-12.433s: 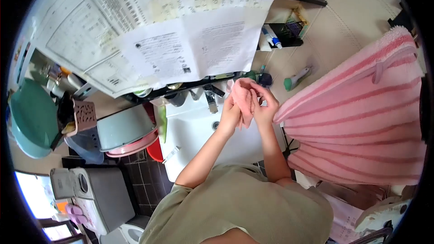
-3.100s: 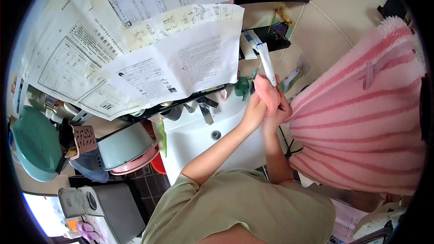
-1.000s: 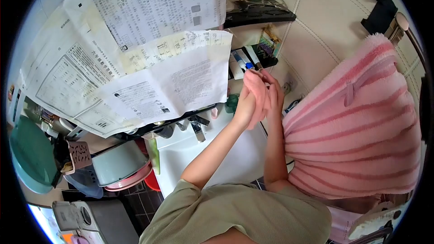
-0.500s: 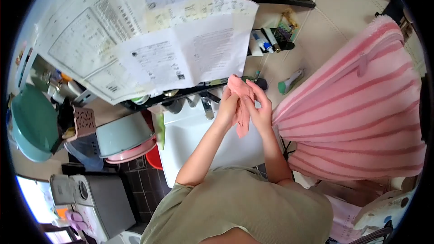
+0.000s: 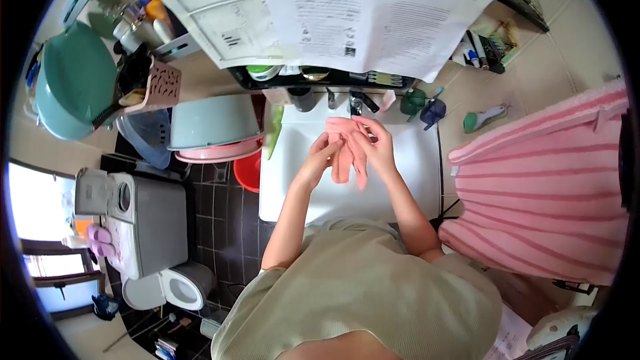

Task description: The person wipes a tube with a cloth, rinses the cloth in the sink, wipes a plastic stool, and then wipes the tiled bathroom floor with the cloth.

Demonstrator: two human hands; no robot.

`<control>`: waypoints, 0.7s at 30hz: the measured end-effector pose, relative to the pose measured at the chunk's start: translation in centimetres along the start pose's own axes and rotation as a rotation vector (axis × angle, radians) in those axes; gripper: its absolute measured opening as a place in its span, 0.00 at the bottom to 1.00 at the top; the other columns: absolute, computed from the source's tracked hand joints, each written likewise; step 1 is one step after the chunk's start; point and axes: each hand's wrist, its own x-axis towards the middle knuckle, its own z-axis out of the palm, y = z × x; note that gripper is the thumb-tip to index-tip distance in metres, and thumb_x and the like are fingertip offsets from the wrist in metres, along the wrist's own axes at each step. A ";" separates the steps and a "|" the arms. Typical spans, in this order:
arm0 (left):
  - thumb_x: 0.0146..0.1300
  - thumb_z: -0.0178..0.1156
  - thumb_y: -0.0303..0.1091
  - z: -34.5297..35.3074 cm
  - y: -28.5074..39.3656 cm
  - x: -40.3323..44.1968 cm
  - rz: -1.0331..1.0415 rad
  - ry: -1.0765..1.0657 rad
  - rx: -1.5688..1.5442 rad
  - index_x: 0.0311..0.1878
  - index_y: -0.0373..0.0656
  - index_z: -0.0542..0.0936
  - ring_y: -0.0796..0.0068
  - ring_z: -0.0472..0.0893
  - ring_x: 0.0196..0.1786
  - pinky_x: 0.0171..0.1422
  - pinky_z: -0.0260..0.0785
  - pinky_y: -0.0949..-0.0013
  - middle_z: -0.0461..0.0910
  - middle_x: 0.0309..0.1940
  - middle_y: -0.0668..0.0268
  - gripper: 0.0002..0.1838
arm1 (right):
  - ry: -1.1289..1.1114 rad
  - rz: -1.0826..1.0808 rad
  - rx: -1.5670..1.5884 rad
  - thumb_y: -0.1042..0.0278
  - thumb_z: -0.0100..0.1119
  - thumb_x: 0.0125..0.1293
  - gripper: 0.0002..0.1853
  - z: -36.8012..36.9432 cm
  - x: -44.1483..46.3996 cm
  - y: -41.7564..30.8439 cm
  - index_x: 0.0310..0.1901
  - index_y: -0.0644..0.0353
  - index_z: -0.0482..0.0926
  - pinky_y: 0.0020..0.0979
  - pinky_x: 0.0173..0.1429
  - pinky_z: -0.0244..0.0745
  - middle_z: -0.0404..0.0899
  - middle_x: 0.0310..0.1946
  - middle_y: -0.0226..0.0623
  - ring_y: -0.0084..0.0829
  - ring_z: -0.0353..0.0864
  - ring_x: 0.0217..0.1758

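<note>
A small, limp pink cloth (image 5: 342, 161) hangs in folds between my hands over the white sink (image 5: 297, 187). Two loose ends dangle below my fingers. My left hand (image 5: 321, 159) grips its left side, the thumb on top of the fabric. On the other side, my right hand (image 5: 377, 153) pinches the upper right part between thumb and fingers. Just beyond the cloth stands the dark-handled faucet (image 5: 360, 101) at the sink's back edge. Whether the cloth is a sock or another small item, I cannot tell.
Papers (image 5: 373, 20) cover the surface above the sink. A striped pink towel (image 5: 540, 187) hangs at right, near a green-and-white brush (image 5: 485, 119). Stacked basins (image 5: 213, 123) stand left, above a red bucket (image 5: 248, 172). Farther left are a washing machine (image 5: 160, 220) and a toilet (image 5: 183, 291).
My view has shifted, showing more of the sink and floor. My hands have moved apart, and the bunched cloth is now spread more loosely between them.
</note>
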 end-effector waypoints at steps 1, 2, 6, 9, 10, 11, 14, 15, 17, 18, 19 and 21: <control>0.67 0.53 0.38 -0.8 -0.8 -0.1 -0.005 0.009 -0.052 0.54 0.43 0.70 0.78 0.78 0.39 0.40 0.72 0.72 0.77 0.42 0.66 0.16 | -0.039 -0.010 -0.037 0.78 0.57 0.57 0.16 0.5 -0.1 0.8 0.48 0.58 0.79 0.22 0.39 0.73 0.78 0.39 0.32 0.22 0.77 0.40; 0.66 0.54 0.38 -1.7 -1.6 -0.1 -0.009 0.016 -0.103 0.51 0.43 0.71 0.80 0.78 0.34 0.33 0.71 0.74 0.78 0.38 0.68 0.14 | -0.077 -0.021 -0.074 0.77 0.57 0.58 0.16 0.9 -0.2 2.0 0.48 0.58 0.79 0.22 0.41 0.73 0.78 0.40 0.32 0.22 0.77 0.41; 0.66 0.54 0.40 -2.6 -2.8 -0.8 -0.082 0.202 -0.166 0.41 0.43 0.72 0.83 0.72 0.14 0.10 0.60 0.79 0.77 0.24 0.68 0.11 | -0.177 0.080 0.000 0.77 0.57 0.59 0.14 2.5 -1.3 6.1 0.48 0.61 0.79 0.23 0.46 0.72 0.78 0.43 0.34 0.23 0.77 0.42; 0.67 0.53 0.41 -3.4 -4.5 -0.5 -0.105 0.280 -0.195 0.39 0.44 0.71 0.84 0.70 0.11 0.09 0.58 0.79 0.76 0.20 0.69 0.10 | -0.245 0.185 0.081 0.76 0.56 0.60 0.14 3.4 -1.9 8.8 0.49 0.63 0.78 0.23 0.46 0.73 0.78 0.44 0.36 0.23 0.78 0.42; 0.67 0.52 0.41 -3.8 -5.5 -0.3 -0.105 0.298 -0.229 0.39 0.44 0.72 0.84 0.69 0.11 0.09 0.58 0.79 0.76 0.20 0.69 0.10 | -0.278 0.219 0.073 0.75 0.56 0.60 0.14 3.4 -2.2 9.2 0.49 0.63 0.78 0.23 0.46 0.73 0.78 0.44 0.37 0.22 0.78 0.42; 0.67 0.52 0.41 -4.1 -6.5 -0.1 -0.103 0.316 -0.265 0.39 0.44 0.72 0.84 0.69 0.11 0.09 0.57 0.79 0.76 0.20 0.69 0.10 | -0.313 0.252 0.064 0.75 0.56 0.60 0.15 3.4 -2.4 9.5 0.50 0.63 0.77 0.23 0.46 0.73 0.79 0.44 0.37 0.22 0.79 0.42; 0.68 0.50 0.45 -5.0 -8.7 0.3 -0.093 0.303 -0.241 0.37 0.43 0.73 0.84 0.71 0.14 0.12 0.62 0.80 0.77 0.20 0.69 0.14 | -0.348 0.249 0.064 0.73 0.55 0.63 0.14 3.6 -3.3 10.8 0.50 0.64 0.76 0.24 0.43 0.74 0.80 0.43 0.37 0.22 0.79 0.39; 0.68 0.50 0.45 -4.9 -9.0 0.4 -0.090 0.311 -0.249 0.37 0.43 0.73 0.84 0.71 0.14 0.12 0.62 0.80 0.77 0.20 0.69 0.14 | -0.353 0.231 0.072 0.73 0.55 0.64 0.14 3.5 -3.6 11.1 0.51 0.65 0.76 0.24 0.43 0.74 0.80 0.43 0.37 0.22 0.79 0.39; 0.68 0.50 0.45 -4.5 -9.6 0.7 -0.071 0.340 -0.251 0.36 0.43 0.74 0.84 0.72 0.15 0.12 0.62 0.80 0.77 0.19 0.69 0.14 | -0.378 0.287 0.073 0.72 0.55 0.64 0.14 3.1 -4.1 11.6 0.51 0.66 0.76 0.23 0.41 0.74 0.80 0.42 0.36 0.22 0.79 0.37; 0.68 0.49 0.44 -4.2 -9.8 0.9 -0.061 0.354 -0.251 0.36 0.43 0.74 0.84 0.72 0.15 0.12 0.62 0.80 0.77 0.19 0.69 0.14 | -0.384 0.312 0.090 0.72 0.55 0.64 0.14 3.0 -4.3 12.1 0.51 0.66 0.76 0.23 0.41 0.74 0.80 0.42 0.36 0.21 0.79 0.37; 0.68 0.50 0.44 -4.0 -10.0 1.1 -0.067 0.344 -0.251 0.36 0.44 0.74 0.84 0.73 0.16 0.13 0.63 0.80 0.77 0.20 0.69 0.14 | -0.391 0.335 0.106 0.72 0.55 0.64 0.14 2.7 -4.4 12.6 0.51 0.66 0.76 0.23 0.41 0.74 0.80 0.42 0.35 0.21 0.78 0.37; 0.68 0.50 0.43 -3.7 -10.5 1.4 -0.079 0.322 -0.252 0.36 0.44 0.75 0.83 0.75 0.17 0.14 0.64 0.80 0.77 0.22 0.69 0.13 | -0.385 0.401 0.106 0.71 0.55 0.65 0.15 2.0 -4.6 13.1 0.52 0.66 0.75 0.23 0.40 0.75 0.80 0.42 0.35 0.21 0.78 0.37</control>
